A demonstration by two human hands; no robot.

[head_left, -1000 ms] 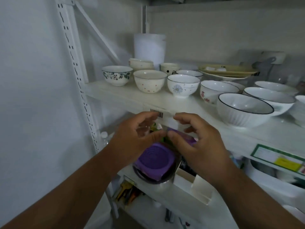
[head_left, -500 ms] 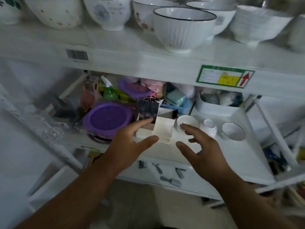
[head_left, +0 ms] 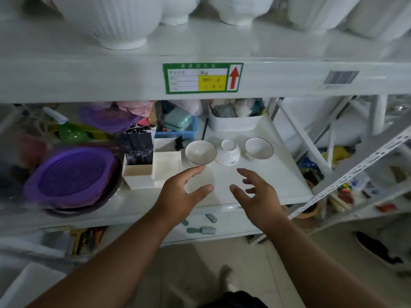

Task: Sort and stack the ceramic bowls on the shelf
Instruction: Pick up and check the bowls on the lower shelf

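left hand (head_left: 180,194) fingers spread, tip touching leftmost bowl (head_left: 200,152); right hand (head_left: 260,196) fingers spread, empty, near

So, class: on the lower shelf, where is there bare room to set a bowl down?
Bare patch: the lower shelf front, before the three small bowls, right of the white boxes. The left side is crowded by the purple lid and clutter.

White metal shelving (head_left: 89,78) with perforated uprights (head_left: 347,174); a green-bordered label (head_left: 201,77) and barcode sticker (head_left: 340,77) on its front edge. Pale tiled floor (head_left: 200,263). Dim, even light.
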